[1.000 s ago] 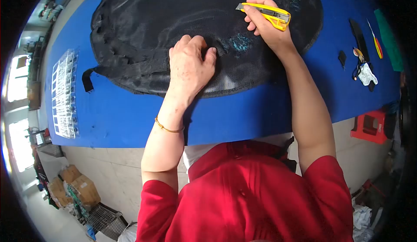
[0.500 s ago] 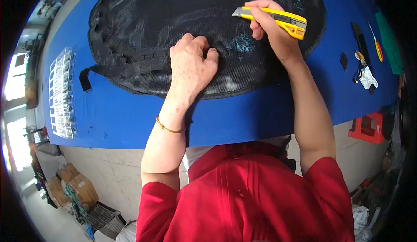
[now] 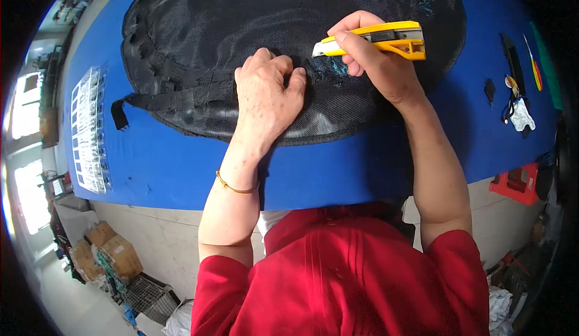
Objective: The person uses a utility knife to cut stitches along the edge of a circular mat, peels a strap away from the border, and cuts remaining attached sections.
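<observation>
A large rounded piece of black mesh fabric (image 3: 241,10) lies on the blue table (image 3: 181,179), with a black strap (image 3: 175,99) along its near left edge. My left hand (image 3: 268,91) presses on the fabric near its front edge, fingers curled; whether they pinch any fabric is hidden. My right hand (image 3: 383,55) grips a yellow utility knife (image 3: 386,36), its blade pointing left, close above the mesh. Blue-green thread bits (image 3: 332,66) lie on the fabric just below the blade.
A clear plastic tray (image 3: 89,131) is at the table's left. On the right lie a red-and-yellow tool (image 3: 536,73), a black strip (image 3: 511,58), small scissors and a white scrap (image 3: 522,116). A red stool (image 3: 515,185) stands beyond the front right edge.
My right hand has moved the knife down and slightly left, nearer to my left hand and the thread bits. My left hand has stayed almost in place on the fabric.
</observation>
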Action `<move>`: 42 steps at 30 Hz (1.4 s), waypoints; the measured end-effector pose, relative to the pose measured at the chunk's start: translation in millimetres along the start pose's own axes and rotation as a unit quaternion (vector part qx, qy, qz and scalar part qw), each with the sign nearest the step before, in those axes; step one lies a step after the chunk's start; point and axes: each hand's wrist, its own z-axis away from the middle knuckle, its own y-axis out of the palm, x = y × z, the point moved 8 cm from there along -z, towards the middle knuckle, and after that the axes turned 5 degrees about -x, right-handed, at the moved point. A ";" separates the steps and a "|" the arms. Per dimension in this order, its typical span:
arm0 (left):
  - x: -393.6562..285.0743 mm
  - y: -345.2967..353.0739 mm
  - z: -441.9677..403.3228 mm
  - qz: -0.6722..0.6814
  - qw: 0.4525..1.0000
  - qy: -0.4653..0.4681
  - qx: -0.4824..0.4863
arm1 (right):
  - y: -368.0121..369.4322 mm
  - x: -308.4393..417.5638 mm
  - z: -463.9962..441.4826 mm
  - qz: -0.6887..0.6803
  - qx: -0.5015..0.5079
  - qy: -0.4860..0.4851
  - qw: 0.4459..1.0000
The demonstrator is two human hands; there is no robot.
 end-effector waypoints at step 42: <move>1.4 0.1 -0.4 0.012 1.000 -0.010 0.017 | 7.0 24.8 3.4 0.165 0.133 -0.219 0.952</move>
